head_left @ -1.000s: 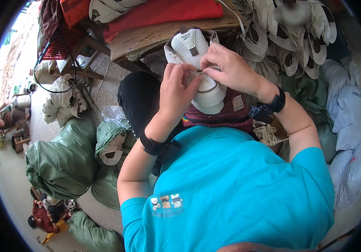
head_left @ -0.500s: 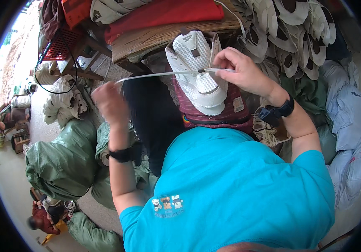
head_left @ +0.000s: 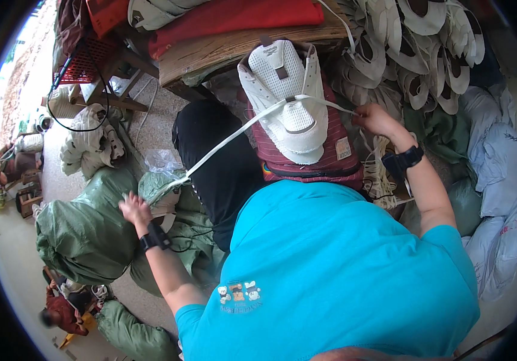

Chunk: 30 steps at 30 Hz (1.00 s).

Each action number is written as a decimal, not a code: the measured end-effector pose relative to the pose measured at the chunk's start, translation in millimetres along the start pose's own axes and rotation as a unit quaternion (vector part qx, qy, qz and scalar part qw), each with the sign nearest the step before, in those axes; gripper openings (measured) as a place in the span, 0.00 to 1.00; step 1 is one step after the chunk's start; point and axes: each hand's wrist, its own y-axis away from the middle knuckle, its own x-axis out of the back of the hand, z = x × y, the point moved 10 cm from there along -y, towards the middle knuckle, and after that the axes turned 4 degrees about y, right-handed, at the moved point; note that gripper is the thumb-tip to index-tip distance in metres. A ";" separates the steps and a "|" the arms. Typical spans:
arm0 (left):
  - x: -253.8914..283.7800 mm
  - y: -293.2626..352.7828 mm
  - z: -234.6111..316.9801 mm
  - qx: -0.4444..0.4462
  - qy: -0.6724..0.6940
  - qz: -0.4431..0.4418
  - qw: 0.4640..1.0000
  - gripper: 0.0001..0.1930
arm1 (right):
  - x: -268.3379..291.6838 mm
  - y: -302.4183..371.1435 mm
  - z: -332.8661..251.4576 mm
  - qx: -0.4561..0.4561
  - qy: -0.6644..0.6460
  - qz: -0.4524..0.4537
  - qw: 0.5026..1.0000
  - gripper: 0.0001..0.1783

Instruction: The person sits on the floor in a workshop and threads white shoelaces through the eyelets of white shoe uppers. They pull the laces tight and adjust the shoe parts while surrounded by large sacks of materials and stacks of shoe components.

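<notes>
A white mesh shoe upper (head_left: 295,129) lies on a maroon striped bag (head_left: 341,147) in front of me, its tongue pointing away. A flat white shoelace (head_left: 228,143) passes through a small loop on the tongue and spreads out to both sides. Low on the left, my left hand (head_left: 135,209) is closed at the line of the lace's long side, near the green sacks. My right hand (head_left: 379,120) pinches the shorter side, to the right of the shoe. Eyelets run along both open flaps of the upper.
Beyond the shoe stands a wooden bench (head_left: 210,57) with red cloth (head_left: 240,27) on it. Bunches of pale shoe uppers (head_left: 415,60) hang at the far right. Green sacks (head_left: 87,225) lie at left, white sacks (head_left: 502,162) at right. Another person (head_left: 63,310) sits at lower left.
My hands have moved apart, the left one down and leftward, the right one rightward and slightly down. More lace now stretches diagonally to the left of the shoe.
</notes>
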 end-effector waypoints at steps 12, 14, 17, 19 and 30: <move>-471.5 312.9 -168.0 -0.012 -0.335 -0.461 0.822 0.12 | -36.1 8.9 228.4 -0.229 -0.812 0.227 0.487 0.16; -481.5 317.5 -174.0 -0.051 -0.364 -0.477 0.799 0.12 | -45.4 38.4 321.1 -0.197 -0.836 0.214 0.465 0.14; -475.5 325.9 -180.4 -0.059 -0.422 -0.474 0.771 0.13 | -58.8 84.1 370.8 -0.292 -0.728 0.254 0.566 0.11; -471.3 328.3 -186.8 -0.032 -0.426 -0.470 0.773 0.14 | -68.9 102.0 399.4 -0.336 -0.644 0.265 0.633 0.10; -481.4 329.9 -190.9 -0.029 -0.410 -0.463 0.785 0.14 | -11.7 29.5 160.3 -0.195 -0.367 0.266 0.869 0.28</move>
